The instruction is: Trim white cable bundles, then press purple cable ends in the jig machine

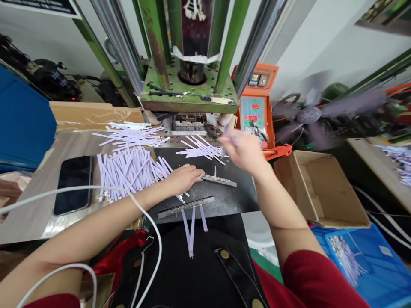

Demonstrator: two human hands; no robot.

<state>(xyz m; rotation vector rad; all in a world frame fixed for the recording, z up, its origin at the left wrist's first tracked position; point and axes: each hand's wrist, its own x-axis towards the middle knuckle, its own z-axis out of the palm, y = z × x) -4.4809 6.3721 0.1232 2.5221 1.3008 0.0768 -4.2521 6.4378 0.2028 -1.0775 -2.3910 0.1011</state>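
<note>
In front of the green press (pixel 189 92), a black plate (pixel 231 201) carries a slotted metal jig (pixel 218 181). The left hand (pixel 181 179) lies palm-down and loosely curled just beside the jig; the right hand (pixel 244 149), blurred, is above the plate, its grip impossible to tell.

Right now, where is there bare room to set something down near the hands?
The black work plate has a free patch right of the long grey metal bar, below the right hand. It is crowded left, where pale lilac strips heap beside the left hand.
</note>
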